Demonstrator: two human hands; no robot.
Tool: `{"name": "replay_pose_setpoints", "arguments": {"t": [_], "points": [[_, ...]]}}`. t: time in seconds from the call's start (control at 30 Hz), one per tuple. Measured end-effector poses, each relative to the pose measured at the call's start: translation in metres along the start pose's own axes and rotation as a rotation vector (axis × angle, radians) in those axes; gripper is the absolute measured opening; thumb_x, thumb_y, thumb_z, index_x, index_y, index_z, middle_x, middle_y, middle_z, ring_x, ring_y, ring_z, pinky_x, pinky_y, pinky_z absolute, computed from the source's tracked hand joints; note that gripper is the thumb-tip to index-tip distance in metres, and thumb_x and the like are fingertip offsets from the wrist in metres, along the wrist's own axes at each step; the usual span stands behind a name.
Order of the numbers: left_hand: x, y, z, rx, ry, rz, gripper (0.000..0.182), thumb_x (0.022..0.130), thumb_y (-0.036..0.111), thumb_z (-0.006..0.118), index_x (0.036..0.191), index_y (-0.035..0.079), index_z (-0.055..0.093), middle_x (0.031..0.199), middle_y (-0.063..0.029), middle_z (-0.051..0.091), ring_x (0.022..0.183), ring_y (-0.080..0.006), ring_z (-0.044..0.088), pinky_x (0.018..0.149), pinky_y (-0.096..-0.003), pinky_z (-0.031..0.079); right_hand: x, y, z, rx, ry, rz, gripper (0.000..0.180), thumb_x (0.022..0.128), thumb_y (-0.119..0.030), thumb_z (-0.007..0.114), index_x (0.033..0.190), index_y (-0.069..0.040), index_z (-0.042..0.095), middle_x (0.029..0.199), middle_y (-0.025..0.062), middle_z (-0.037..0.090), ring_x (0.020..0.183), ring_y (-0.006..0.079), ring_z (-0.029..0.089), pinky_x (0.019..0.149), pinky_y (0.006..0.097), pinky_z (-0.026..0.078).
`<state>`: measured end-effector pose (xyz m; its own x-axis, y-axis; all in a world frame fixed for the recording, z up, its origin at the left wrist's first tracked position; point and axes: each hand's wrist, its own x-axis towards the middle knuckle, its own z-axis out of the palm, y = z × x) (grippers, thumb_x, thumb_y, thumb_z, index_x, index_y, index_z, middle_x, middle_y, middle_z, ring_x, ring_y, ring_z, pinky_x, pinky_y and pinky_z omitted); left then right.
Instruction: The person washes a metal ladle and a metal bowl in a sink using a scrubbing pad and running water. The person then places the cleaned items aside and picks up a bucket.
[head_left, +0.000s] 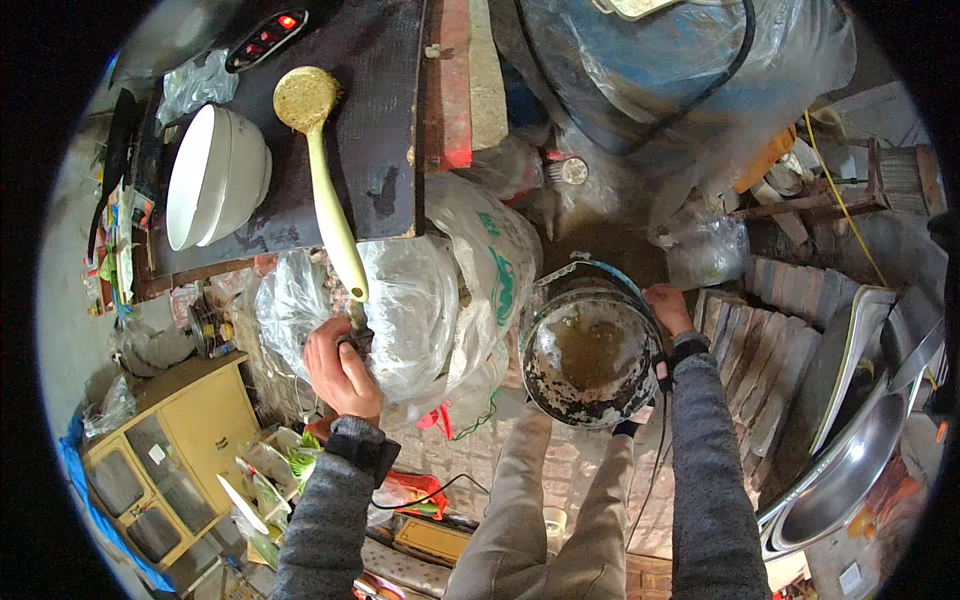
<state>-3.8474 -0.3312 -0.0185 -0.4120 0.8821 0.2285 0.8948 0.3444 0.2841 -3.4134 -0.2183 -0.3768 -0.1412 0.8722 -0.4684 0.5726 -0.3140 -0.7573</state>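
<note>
My right hand (670, 307) is closed at the upper right edge of a blackened round bucket (591, 409), by its raised carrying handle (611, 270). Murky brown water (592, 349) lies in the bucket, in front of my legs. My left hand (341, 375) is beside a bulging white plastic bag (409, 315), with curled fingers near something dark; whether they grip it is hidden. Above that hand, a pale yellow long-handled scrub brush (326, 180) lies on a dark tabletop (382, 142), its handle end jutting past the edge. Stacked white bowls (217, 176) are left of the brush.
Wooden slats or boards (772, 345) lie to the right, with a large shiny metal basin (847, 465) beside them. A plastic-covered blue object (637, 60) is at the top. A yellow cabinet (180, 442) and green vegetables (304, 457) are at lower left. A thin black cable (652, 480) hangs near my right leg.
</note>
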Motion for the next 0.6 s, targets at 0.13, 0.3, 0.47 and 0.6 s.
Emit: {"name": "replay_pose_setpoints", "arguments": {"t": [0.13,0.3,0.47,0.6], "points": [[0.0,-0.001,0.001,-0.01,0.01,0.029,0.026,0.09,0.019,0.041,0.099,0.003,0.059,0.101,-0.0139,0.062,0.096,-0.0331,0.057,0.092,-0.0411,0.039,0.004,-0.051,0.0,-0.003,-0.109,0.185,0.057,0.083,-0.057,0.065,0.083,0.0,0.072,0.084,0.0192,0.068,0.088,0.0365,0.064,0.081,0.0449,0.048],[-0.001,-0.002,0.001,0.012,0.018,0.001,0.025,0.088,0.018,0.042,0.099,0.004,0.059,0.101,-0.0125,0.062,0.096,-0.0323,0.056,0.093,-0.0421,0.038,-0.003,-0.13,0.032,-0.28,-0.106,-0.056,0.072,0.082,-0.072,0.055,0.073,-0.002,0.07,0.07,0.0139,0.067,0.079,0.0347,0.066,0.076,0.0503,0.048],[-0.001,-0.003,-0.002,0.032,0.026,0.011,0.024,0.087,0.018,0.044,0.099,0.004,0.059,0.101,-0.0121,0.062,0.096,-0.033,0.055,0.093,-0.0433,0.037,-0.051,-0.182,0.027,-0.728,-0.436,-0.105,0.062,0.075,-0.065,0.068,0.075,-0.003,0.07,0.07,0.0143,0.066,0.077,0.0339,0.065,0.088,0.0602,0.039],[0.002,-0.002,-0.001,0.024,0.04,0.036,0.023,0.086,0.018,0.046,0.1,0.004,0.058,0.099,-0.0132,0.06,0.094,-0.0345,0.055,0.093,-0.0447,0.037,-0.118,-0.196,0.021,-0.781,-0.585,-0.338,0.047,0.067,-0.047,0.08,0.085,-0.005,0.07,0.075,0.0137,0.067,0.079,0.0331,0.065,0.098,0.0665,0.027]]}}
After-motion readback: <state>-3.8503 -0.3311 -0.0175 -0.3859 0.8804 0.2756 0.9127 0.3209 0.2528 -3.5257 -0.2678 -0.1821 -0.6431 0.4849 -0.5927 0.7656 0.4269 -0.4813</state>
